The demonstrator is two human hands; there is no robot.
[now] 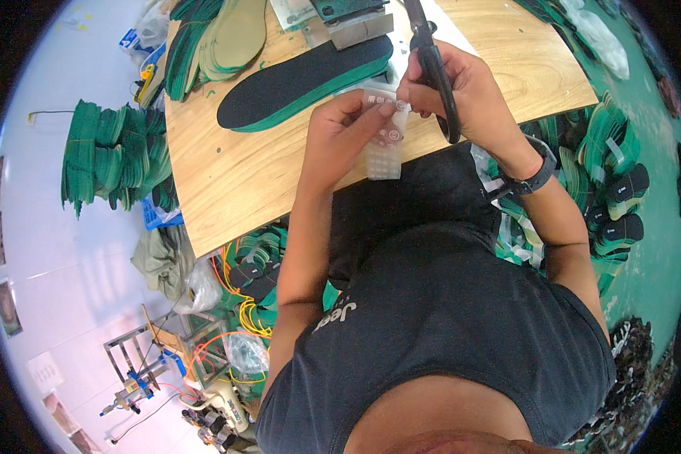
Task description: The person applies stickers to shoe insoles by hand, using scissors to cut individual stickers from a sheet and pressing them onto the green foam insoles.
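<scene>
A translucent label sheet (384,163) with small printed marks hangs past the front edge of the wooden table. My left hand (344,136) is closed on it, thumb on top. At the sheet's upper right edge, the thumb and a finger of my right hand (469,94) are pinched together over a small round mark. A black curved bar (440,83) crosses in front of my right hand; whether the palm touches it, I cannot tell. Just beyond my left hand lies a stack of insoles (299,87), black on top with green edges, its right end near a metal block (359,30).
More insoles (231,38) are piled on the far left of the table (227,181). Green insole bundles (117,155) stand left of it, with others (613,151) at the right. Yellow cables (250,310) and a metal frame (132,352) are at lower left.
</scene>
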